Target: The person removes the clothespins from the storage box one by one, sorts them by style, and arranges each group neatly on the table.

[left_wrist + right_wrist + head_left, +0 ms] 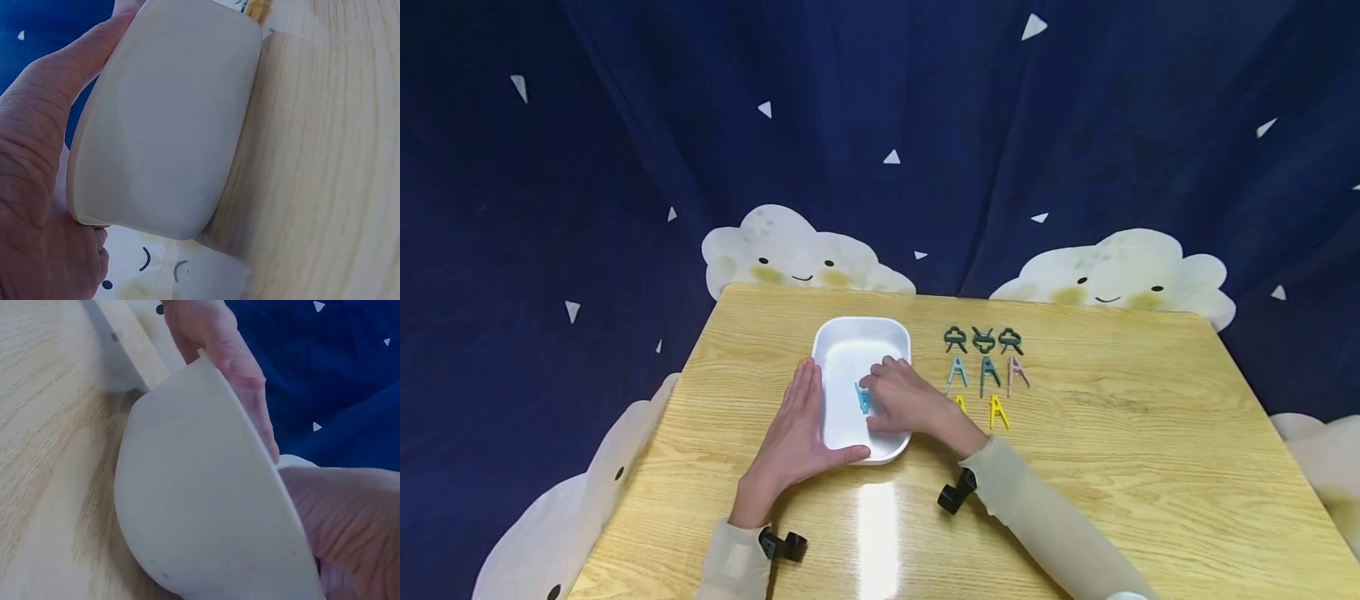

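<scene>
A white plastic tray [848,327] stands on the table. My left hand [795,431] rests on its left rim with the fingers straight, and the thumb lies across its near rim. Inside the tray is a light blue clothespin [862,400]. My right hand [901,398] reaches over the tray's right rim, index fingertip at the clothespin's top end and thumb spread apart below it. Both wrist views show the tray's outer wall [169,119], which hides the clothespin. In the right wrist view, my left thumb [240,365] lies over the rim.
Right of the tray lie three dark green cloud-shaped clips [983,339]. Below them are a light blue clothespin [957,372], a dark green one [989,375] and a pink one [1017,373]. Nearest are two yellow clothespins [997,411], one partly hidden by my right wrist.
</scene>
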